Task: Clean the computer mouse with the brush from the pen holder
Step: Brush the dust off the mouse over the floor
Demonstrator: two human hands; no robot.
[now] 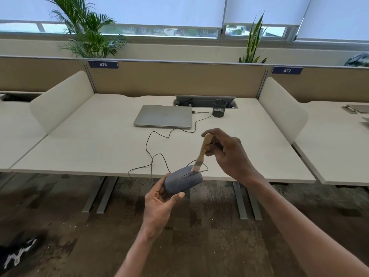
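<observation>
A grey wired computer mouse [182,180] is held up off the desk, just past its front edge, in my left hand [159,202], fingers wrapped around its rear end. My right hand [227,152] grips the wooden handle of a small brush [202,151]. The bristles touch the mouse's top at its front, near the button split. The mouse's black cable [148,145] loops across the desk toward the laptop. A black mesh pen holder [219,108] stands at the back of the desk and looks empty.
A shut silver laptop [163,116] lies at the desk's [89,144] back centre, in front of an open cable tray [205,100]. Cream side dividers [61,100] flank the desk. A beige partition and plants stand behind. A dark bag [18,254] lies on the floor, lower left.
</observation>
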